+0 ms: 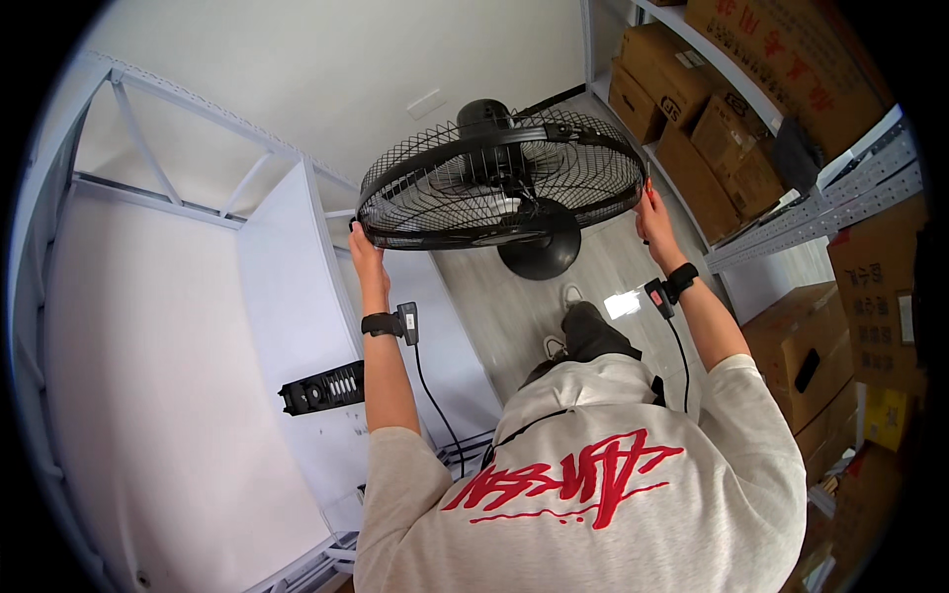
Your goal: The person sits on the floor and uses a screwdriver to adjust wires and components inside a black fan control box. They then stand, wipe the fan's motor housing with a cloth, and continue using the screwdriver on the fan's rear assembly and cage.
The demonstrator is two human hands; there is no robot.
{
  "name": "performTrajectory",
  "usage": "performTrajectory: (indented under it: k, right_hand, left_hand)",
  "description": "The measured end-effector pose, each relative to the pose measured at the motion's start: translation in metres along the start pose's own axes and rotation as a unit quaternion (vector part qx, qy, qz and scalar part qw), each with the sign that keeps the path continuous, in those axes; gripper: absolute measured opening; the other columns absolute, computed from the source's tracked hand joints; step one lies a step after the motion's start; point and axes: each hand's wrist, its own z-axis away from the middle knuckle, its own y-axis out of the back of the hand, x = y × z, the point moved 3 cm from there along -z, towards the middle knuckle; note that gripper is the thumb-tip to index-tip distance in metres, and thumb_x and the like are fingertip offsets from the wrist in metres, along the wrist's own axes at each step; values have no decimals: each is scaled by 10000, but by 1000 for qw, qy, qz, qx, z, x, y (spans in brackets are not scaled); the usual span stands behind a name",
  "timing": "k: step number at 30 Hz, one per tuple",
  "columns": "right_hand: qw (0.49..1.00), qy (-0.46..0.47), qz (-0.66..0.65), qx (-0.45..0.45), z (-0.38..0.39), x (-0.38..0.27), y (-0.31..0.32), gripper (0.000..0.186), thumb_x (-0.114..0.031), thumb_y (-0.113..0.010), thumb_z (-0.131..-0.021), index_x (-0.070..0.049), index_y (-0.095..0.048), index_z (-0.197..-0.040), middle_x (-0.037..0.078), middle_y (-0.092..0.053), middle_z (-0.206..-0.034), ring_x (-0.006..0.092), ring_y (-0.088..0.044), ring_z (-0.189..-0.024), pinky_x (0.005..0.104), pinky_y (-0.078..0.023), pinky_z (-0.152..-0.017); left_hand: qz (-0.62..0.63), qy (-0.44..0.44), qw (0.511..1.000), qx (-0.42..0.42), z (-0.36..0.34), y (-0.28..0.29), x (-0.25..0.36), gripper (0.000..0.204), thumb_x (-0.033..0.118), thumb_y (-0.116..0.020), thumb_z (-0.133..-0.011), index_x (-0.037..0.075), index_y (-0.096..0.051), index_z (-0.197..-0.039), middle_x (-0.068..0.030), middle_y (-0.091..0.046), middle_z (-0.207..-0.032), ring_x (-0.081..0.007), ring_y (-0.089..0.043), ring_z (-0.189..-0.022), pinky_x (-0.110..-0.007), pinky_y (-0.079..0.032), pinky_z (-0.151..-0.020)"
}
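Fan: black (502,163), stretched between both hands, round base (544,255) beneath.
Left hand: (368,259) fingers closed on the fan's left edge.
Right hand: (654,219) curled around a slim red-and-black tool (649,194), at the fan's right edge; contact unclear.

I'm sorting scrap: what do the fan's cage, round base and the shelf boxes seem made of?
Cage: likely metal, painted black, from its thin wires. Round base: smooth black, soft sheen; plastic or coated metal. Shelf boxes: apparently cardboard, matte brown, folded edges.
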Motion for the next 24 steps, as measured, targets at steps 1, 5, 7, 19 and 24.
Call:
performTrajectory:
  k: [1, 5, 7, 19, 24]
  right_hand:
    - [1000, 5, 0, 6, 3, 4, -1, 306, -391, -478, -1045, -150, -511, -1230, -33, -514, -745, 37, -343, -410, 225, -239, -377]
    - [999, -4, -9, 42, -2, 11, 1, 302, -401, -470, -1046, -152, -510, -1213, -39, -501, -735, 36, -335, -398, 225, -223, -365]
    - [999, 3, -8, 34, -8, 15, 8, 310, -383, -481, -1045, -147, -505, -1244, -27, -523, -742, 44, -349, -399, 233, -249, -360]
    - [997, 13, 60, 40, 28, 26, -4, 371, -360, -480, -1048, -147, -440, -1350, 1, -569, -769, 46, -369, -392, 231, -267, -351]
    - [993, 61, 83, 50, -18, 15, -2, 348, -345, -476, -1050, -147, -462, -1336, -6, -563, -745, 47, -370, -394, 233, -268, -353]
  left_hand:
    - [8, 3, 1000, 3, -2, -1, 1, 545, 525, -447, -1024, 75, -478, -1329, -55, -558, -1286, -171, -511, -1176, -391, -434, -978]
    - [28, -1, 1000, -2, -7, -5, 1, 460, 502, -492, -1018, 88, -545, -1212, -23, -589, -1147, -133, -524, -1069, -367, -433, -945]
    - [37, -6, 999, -6, -10, -6, 3, 447, 490, -497, -1020, 86, -554, -1201, -19, -595, -1137, -129, -533, -1057, -353, -442, -928]
    - [102, 1, 995, 15, -17, 6, 6, 422, 462, -523, -1017, 80, -581, -1186, -10, -629, -1135, -110, -572, -1048, -301, -443, -917]
    - [68, 1, 997, -22, -27, -2, -4, 482, 498, -492, -1017, 122, -516, -1318, -11, -605, -1207, -141, -541, -1133, -356, -396, -998]
